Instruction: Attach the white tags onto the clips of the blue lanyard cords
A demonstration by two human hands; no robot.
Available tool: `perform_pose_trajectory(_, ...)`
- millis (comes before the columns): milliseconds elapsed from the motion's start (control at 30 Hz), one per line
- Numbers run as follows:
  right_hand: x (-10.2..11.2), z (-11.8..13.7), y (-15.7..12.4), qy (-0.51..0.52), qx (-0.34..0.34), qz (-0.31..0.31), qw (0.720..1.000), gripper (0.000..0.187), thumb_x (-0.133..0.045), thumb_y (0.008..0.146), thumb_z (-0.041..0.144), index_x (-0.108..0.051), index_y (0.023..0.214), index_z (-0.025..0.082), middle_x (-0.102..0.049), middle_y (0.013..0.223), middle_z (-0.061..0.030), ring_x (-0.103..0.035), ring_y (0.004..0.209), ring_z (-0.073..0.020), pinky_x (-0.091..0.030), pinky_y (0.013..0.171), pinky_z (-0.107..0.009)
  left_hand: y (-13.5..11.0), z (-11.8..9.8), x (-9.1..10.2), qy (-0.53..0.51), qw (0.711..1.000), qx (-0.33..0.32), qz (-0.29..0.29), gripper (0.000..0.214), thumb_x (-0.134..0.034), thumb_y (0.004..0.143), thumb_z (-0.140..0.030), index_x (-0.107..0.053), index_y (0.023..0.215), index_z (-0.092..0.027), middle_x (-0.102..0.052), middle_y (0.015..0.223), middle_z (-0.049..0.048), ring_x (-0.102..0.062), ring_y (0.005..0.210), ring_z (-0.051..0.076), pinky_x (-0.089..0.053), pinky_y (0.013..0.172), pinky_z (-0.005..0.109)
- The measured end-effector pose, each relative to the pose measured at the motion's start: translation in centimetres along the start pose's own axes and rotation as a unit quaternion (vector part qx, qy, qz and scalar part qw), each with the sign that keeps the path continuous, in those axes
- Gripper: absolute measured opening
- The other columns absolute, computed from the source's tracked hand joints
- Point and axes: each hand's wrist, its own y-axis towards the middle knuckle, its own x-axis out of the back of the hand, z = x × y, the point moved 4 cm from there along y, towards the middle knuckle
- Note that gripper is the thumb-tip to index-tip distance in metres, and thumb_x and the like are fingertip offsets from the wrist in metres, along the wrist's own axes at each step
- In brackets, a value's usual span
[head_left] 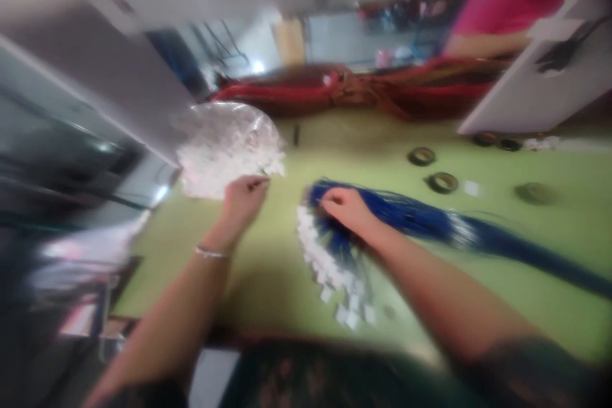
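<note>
My left hand (243, 203) is closed in a pinch by the front edge of a clear plastic bag (224, 146) full of small white pieces that look like connector housings. Whatever is between its fingertips is too blurred to make out. Over the near end of a long bundle of blue wires (401, 211), my right hand (348, 207) has thumb and finger pinched together on a blue wire. White connectors (318, 255) on wire ends fan out in a curved row just below that hand.
Rolls of dark tape (442, 182) lie on the green tabletop (268, 268) to the right. A small white square (471, 188) is beside them. Red and brown wire bundles (354, 89) stretch across the back. Beyond them, a person in a pink sleeve (511, 9) is partly visible.
</note>
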Motion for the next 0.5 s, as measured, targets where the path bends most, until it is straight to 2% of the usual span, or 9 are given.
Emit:
perform_pose_trajectory(67,0.0,-0.1,0.0,-0.005,0.012,-0.002,1.000,0.013,-0.056,0.073,0.017,-0.067,0.068,0.015,-0.068,0.072,-0.0028,-0.059,0.068,-0.0132,-0.046,0.068,-0.025,-1.0,-1.3,-1.2,-0.115,0.992,0.031,0.031,0.026,-0.069,0.072,-0.035,-0.075,0.090,-0.016,-0.070,0.077,0.0055,-0.061,0.069,0.017,-0.047,0.067,0.029)
perform_pose_trajectory(133,-0.1,-0.1,-0.1,-0.006,0.021,-0.007,1.000,0.013,-0.055,0.074,0.018,-0.066,0.068,0.015,-0.068,0.071,-0.0023,-0.058,0.067,-0.0133,-0.045,0.068,-0.025,-1.9,-2.4,-3.1,-0.233,0.966,0.069,0.087,0.030,-0.074,0.068,-0.039,-0.075,0.087,-0.015,-0.066,0.065,0.0027,-0.054,0.055,0.012,-0.042,0.055,0.026)
perform_pose_trajectory(267,-0.3,0.0,-0.4,-0.004,0.040,-0.006,0.999,0.014,-0.052,0.074,0.018,-0.065,0.069,0.015,-0.067,0.070,-0.0015,-0.057,0.066,-0.0132,-0.044,0.067,-0.024,-3.4,-3.9,-6.5,-0.451,0.866,0.122,0.177,0.028,-0.081,0.063,-0.033,-0.075,0.082,-0.013,-0.064,0.061,0.0011,-0.051,0.052,0.007,-0.041,0.053,0.021)
perform_pose_trajectory(367,-0.5,-0.1,-0.5,-0.005,0.058,-0.006,0.998,0.014,-0.051,0.074,0.019,-0.064,0.070,0.016,-0.065,0.068,-0.0004,-0.055,0.064,-0.0126,-0.043,0.065,-0.023,-4.1,-4.2,-7.5,-0.515,0.818,0.149,0.210,0.029,-0.081,0.064,-0.028,-0.076,0.089,-0.013,-0.063,0.060,-0.0004,-0.050,0.050,0.004,-0.041,0.053,0.018)
perform_pose_trajectory(500,-0.6,-0.3,-0.5,-0.009,0.063,-0.017,0.998,0.014,-0.050,0.074,0.019,-0.063,0.070,0.016,-0.064,0.068,0.0000,-0.054,0.063,-0.0123,-0.042,0.064,-0.023,-4.4,-4.0,-8.1,-0.516,0.810,0.159,0.230,0.028,-0.081,0.067,-0.027,-0.075,0.090,-0.012,-0.064,0.061,0.0002,-0.050,0.049,0.003,-0.037,0.048,0.015)
